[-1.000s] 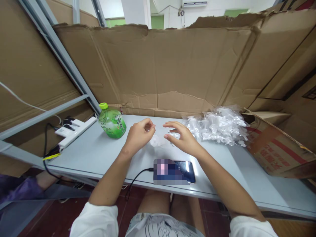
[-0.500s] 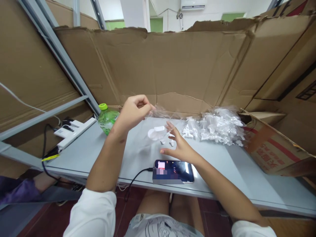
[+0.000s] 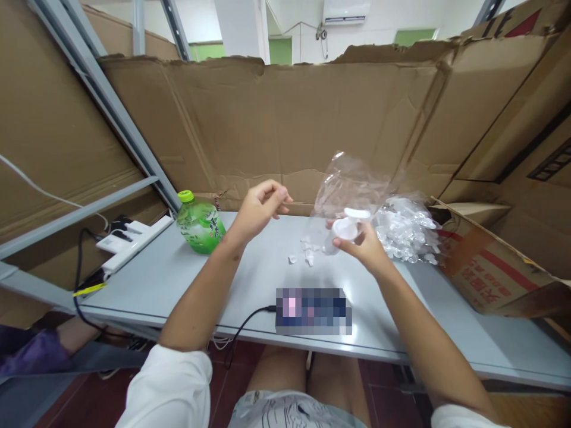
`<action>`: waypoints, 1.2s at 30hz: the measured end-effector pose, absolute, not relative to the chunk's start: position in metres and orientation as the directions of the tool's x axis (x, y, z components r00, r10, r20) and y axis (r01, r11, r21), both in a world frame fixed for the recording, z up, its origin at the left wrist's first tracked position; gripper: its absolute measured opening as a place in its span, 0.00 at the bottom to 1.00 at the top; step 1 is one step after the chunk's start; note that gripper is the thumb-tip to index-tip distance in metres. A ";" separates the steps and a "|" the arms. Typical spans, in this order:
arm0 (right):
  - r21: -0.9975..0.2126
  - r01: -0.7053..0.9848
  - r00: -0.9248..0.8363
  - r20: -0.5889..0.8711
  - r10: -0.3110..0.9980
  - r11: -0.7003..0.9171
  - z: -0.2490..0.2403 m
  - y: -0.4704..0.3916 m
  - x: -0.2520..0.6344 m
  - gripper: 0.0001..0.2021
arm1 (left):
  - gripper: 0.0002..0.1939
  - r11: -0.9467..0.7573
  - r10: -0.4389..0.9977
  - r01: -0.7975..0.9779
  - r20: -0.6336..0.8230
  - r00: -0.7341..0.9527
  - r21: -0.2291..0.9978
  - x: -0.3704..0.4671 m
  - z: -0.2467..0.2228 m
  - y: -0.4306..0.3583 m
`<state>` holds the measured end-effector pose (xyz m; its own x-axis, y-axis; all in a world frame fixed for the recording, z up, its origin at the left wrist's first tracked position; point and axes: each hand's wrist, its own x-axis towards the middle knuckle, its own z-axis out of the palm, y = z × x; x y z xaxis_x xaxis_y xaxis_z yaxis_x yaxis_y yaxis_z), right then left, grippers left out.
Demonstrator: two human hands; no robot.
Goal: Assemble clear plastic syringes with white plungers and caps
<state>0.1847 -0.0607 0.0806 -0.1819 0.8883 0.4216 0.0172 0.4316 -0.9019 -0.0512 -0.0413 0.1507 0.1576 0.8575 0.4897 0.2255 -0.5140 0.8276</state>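
My right hand (image 3: 366, 245) is closed around a clear plastic bag (image 3: 342, 178) with white round plastic parts (image 3: 346, 228) at its lower end. Whether the fingers touch the parts directly or through the film, I cannot tell. To the left, my left hand (image 3: 266, 205) is raised above the table, its fingers curled with the thumb against them, and nothing shows in it. Several small white pieces (image 3: 308, 255) lie on the table below and left of the bag.
A heap of bagged white parts (image 3: 408, 232) lies at right, beside a cardboard box (image 3: 495, 267). A green bottle (image 3: 200, 224) and a white power strip (image 3: 136, 244) are at left. A phone (image 3: 312, 312) on a cable lies at the front edge. Cardboard (image 3: 285, 119) walls the back.
My right hand has moved right and closed on the bag with the white parts. My left hand has let go of the film and shifted slightly right.
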 end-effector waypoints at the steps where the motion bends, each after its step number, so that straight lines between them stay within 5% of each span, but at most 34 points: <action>1: -0.894 0.057 -0.162 0.431 0.888 0.444 0.084 -0.059 0.195 0.29 | 0.13 -0.507 0.862 0.322 0.462 0.210 0.799 -0.053 0.136 -0.034; 5: -0.849 0.223 -0.073 0.475 0.877 0.478 0.090 -0.059 0.224 0.27 | 0.11 -0.528 0.837 0.679 0.181 0.516 0.510 -0.052 0.074 -0.018; 8: -0.822 0.276 0.009 0.521 0.854 0.498 0.086 -0.061 0.235 0.27 | 0.24 -0.568 0.799 0.730 0.045 0.599 0.380 -0.043 0.042 -0.019; 14: -0.878 0.204 0.124 0.463 0.878 0.434 0.066 -0.058 0.246 0.22 | 0.45 -0.590 0.805 0.800 0.166 0.570 0.110 -0.017 0.014 -0.009; 19: -0.894 0.186 0.140 0.435 0.890 0.408 0.058 -0.058 0.248 0.23 | 0.43 -0.703 0.711 0.694 0.179 0.680 0.154 0.003 0.001 0.010; 25: -0.897 0.202 0.159 0.425 0.891 0.392 0.055 -0.055 0.248 0.23 | 0.26 -0.733 0.675 0.672 0.238 0.699 0.103 0.024 -0.002 0.005; 36: -0.830 0.341 0.108 0.501 0.859 0.441 0.051 -0.054 0.247 0.25 | 0.17 -0.745 0.666 0.658 0.179 0.724 0.112 0.039 0.002 0.000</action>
